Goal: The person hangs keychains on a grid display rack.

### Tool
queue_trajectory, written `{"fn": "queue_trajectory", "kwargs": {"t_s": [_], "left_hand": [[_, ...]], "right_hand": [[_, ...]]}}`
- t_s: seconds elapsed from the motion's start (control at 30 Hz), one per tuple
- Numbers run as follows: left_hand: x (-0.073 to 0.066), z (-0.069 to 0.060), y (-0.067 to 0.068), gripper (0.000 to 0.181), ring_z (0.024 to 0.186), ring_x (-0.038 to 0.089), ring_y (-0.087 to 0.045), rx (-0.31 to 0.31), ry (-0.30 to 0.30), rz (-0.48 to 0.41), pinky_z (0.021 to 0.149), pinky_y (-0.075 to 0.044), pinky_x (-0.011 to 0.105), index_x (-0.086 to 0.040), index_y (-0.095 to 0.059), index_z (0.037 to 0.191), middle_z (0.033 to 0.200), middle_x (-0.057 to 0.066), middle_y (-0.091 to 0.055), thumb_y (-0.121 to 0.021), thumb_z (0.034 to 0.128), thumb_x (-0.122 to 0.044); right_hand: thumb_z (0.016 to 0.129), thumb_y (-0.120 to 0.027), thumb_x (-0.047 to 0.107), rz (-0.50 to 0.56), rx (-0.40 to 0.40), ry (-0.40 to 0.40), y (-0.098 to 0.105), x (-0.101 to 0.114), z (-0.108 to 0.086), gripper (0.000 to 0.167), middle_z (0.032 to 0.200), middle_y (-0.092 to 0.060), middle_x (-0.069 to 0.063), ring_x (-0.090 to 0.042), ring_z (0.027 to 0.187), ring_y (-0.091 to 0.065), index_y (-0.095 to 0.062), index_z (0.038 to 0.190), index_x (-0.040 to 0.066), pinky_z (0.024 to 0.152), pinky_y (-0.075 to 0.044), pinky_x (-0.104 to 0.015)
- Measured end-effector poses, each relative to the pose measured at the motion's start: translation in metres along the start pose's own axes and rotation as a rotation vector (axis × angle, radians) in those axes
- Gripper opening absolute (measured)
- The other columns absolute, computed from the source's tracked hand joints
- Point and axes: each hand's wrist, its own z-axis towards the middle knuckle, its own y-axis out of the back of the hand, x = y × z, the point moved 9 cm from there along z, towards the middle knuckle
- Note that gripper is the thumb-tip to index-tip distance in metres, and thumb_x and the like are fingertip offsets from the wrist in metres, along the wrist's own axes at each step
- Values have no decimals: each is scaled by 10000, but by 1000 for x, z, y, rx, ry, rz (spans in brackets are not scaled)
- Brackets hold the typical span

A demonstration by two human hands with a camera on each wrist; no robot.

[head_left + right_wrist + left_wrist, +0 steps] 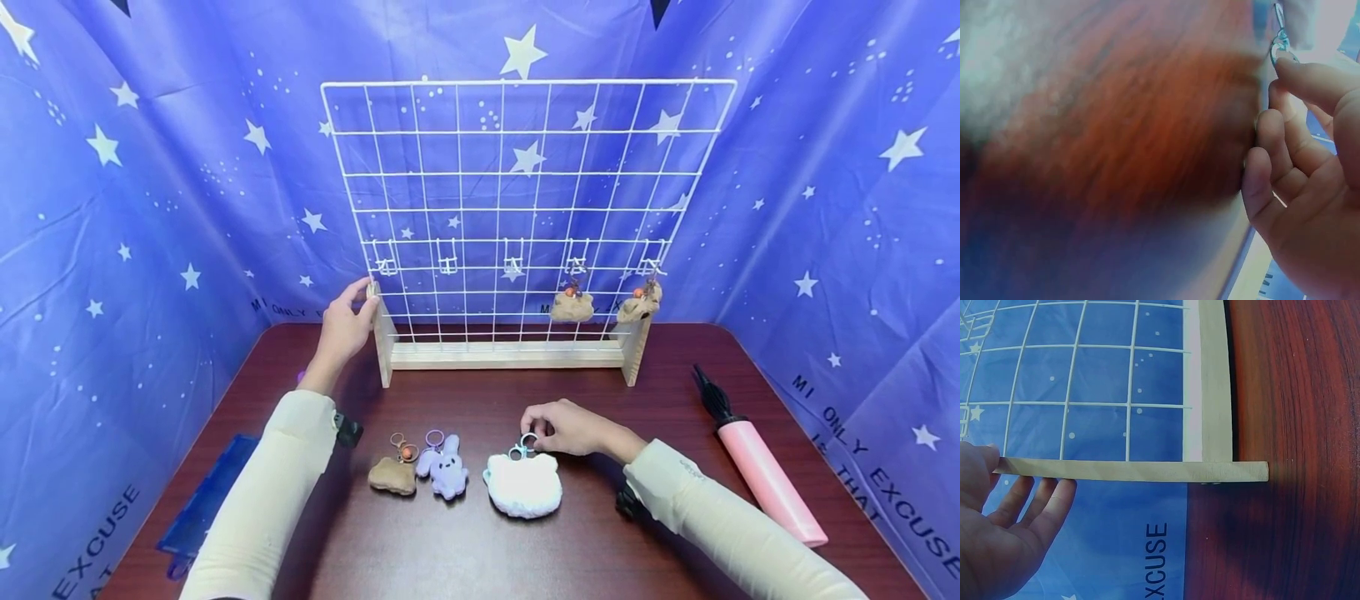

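Note:
My right hand (573, 427) pinches the key ring (528, 439) of a white plush keychain (523, 486) on the table; in the right wrist view, thumb and index finger meet at the light blue ring (1280, 47). My left hand (347, 327) grips the top of the left wooden post (384, 337) of a white wire grid rack (498, 174). In the left wrist view, its fingers touch one side of that post (1147, 470), with the thumb at its end. Left of the white plush lie a lilac rabbit keychain (447, 472) and a brown plush keychain (393, 476).
Two brown plush keychains hang from hooks at the grid's right, one of them (572, 307) further in. Several white hooks (447, 264) line the grid. A pink pump (772, 479) lies at right, a blue tray (206, 496) at left. Starry blue cloth (180, 167) surrounds the table.

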Motion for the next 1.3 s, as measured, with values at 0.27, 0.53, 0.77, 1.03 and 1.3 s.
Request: {"fn": "queue_trajectory", "kwargs": {"t_s": [0.27, 0.53, 0.77, 1.03, 1.3], "left_hand": [[1, 0, 1, 453, 759, 255, -721, -14, -7, 29, 636, -583, 239, -175, -533, 1486, 1277, 174, -690, -576, 1041, -249], [-2, 0, 2, 449, 706, 176, -689, -15, -10, 19, 603, -544, 183, -169, -538, 1481, 1271, 176, -692, -581, 1039, -238], [-4, -2, 3, 448, 806, 315, -737, -17, -5, 19, 659, -603, 270, -168, -538, 1483, 1288, 188, -683, -577, 1041, -233], [-2, -2, 2, 447, 832, 327, -744, -15, 3, 22, 680, -617, 289, -176, -536, 1485, 1296, 186, -679, -572, 1043, -237], [-2, -1, 3, 443, 745, 204, -707, -22, -5, 31, 638, -585, 225, -175, -549, 1473, 1267, 166, -697, -586, 1036, -236]], "right_hand": [[936, -702, 85, 47, -43, 53, 8, 4, -4, 119, 751, -644, 111, 27, 672, -544, -675, 1013, 171, 638, -484, -186], [938, -713, 88, 64, -112, 48, 28, 9, -8, 164, 782, -636, 121, 6, 703, -541, -676, 1047, 205, 652, -482, -197], [936, -714, 94, 53, -135, 60, 41, 20, -8, 173, 795, -639, 128, -7, 730, -559, -680, 1058, 211, 671, -493, -207], [935, -708, 76, 35, -155, 73, 53, 29, -5, 175, 807, -655, 116, -6, 740, -573, -685, 1079, 172, 682, -509, -214], [945, -707, 107, 21, -181, 61, 72, 40, -5, 161, 838, -693, 109, -17, 716, -568, -688, 1081, 191, 632, -494, -215]]}}
